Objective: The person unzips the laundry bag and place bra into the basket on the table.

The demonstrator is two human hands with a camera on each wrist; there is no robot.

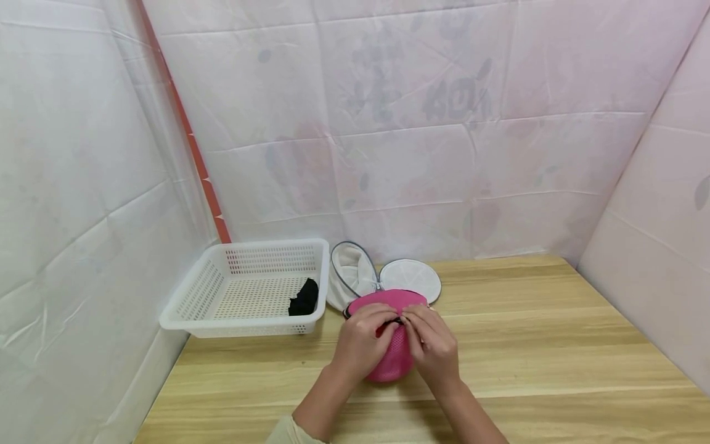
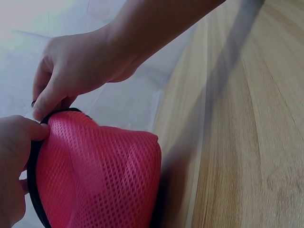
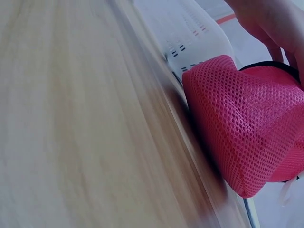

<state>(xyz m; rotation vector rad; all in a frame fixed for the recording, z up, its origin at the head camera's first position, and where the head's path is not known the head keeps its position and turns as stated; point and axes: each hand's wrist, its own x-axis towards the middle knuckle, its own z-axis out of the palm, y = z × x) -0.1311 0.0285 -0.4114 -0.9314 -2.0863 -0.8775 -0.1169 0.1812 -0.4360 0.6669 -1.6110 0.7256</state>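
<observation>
A pink mesh laundry bag (image 1: 392,364) with black edging stands on the wooden table, its pink lid (image 1: 388,299) tipped up at the back. My left hand (image 1: 362,339) pinches the black rim at the front, and my right hand (image 1: 435,348) pinches it right beside, fingertips nearly meeting. In the left wrist view, the left hand (image 2: 14,161) and the right hand (image 2: 78,66) both grip the dark edge of the pink mesh. The right wrist view shows the bag's mesh side (image 3: 242,123) with the left hand (image 3: 275,23) above it. The bag's inside is hidden.
A white plastic basket (image 1: 244,322) stands to the left with a black cloth item (image 1: 304,298) inside. Behind the pink bag lies a white mesh bag (image 1: 336,290) with grey-blue edging, its round lid (image 1: 410,280) folded open. White sheeting (image 1: 399,185) surrounds the table (image 1: 554,345).
</observation>
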